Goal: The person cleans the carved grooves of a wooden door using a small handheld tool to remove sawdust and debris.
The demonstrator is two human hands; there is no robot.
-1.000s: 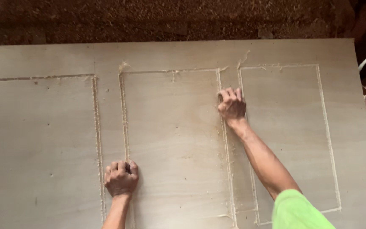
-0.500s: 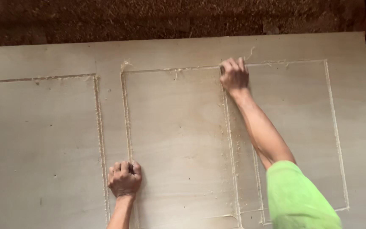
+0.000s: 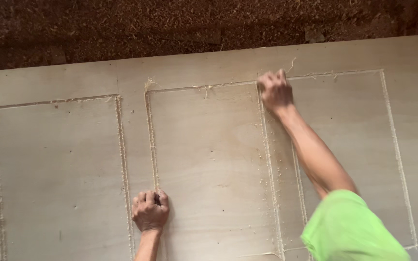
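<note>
Because the big pale board (image 3: 209,159) fills nearly the whole view, lying flat under both hands, it looks like a broad, thin sheet of plywood: stiff enough to hold its shape where it is backed, likely to flex if lifted by one corner, and awkward rather than heavy. Nearest, at about 6 o'clock, the left hand (image 3: 150,211) rests on the board with its fingers curled tight into a fist, knuckles pressed beside the groove (image 3: 153,140) that marks the left side of the middle panel; whether anything sits inside that fist I cannot tell. At 4 o'clock a bright green sleeve (image 3: 351,227) covers the right shoulder, and the bare forearm runs up towards 1 o'clock. There the right hand (image 3: 275,91) lies on the upper corner of the middle panel, fingers bunched close and pinching at the cut line, where a thin curl of wood fibre (image 3: 292,65) stands up; if it grips a small tool, that is hidden. The grooves are ragged, with splinters and dust along them, so the cut edges would be rough on skin and the freed panels may be fragile at their corners. The surface looks dry and matte, not slippery. A sound hold would be on the long outer edges. Beyond the far edge at 12 o'clock lies dark wood shavings (image 3: 170,29), and nothing stands on it there.
</note>
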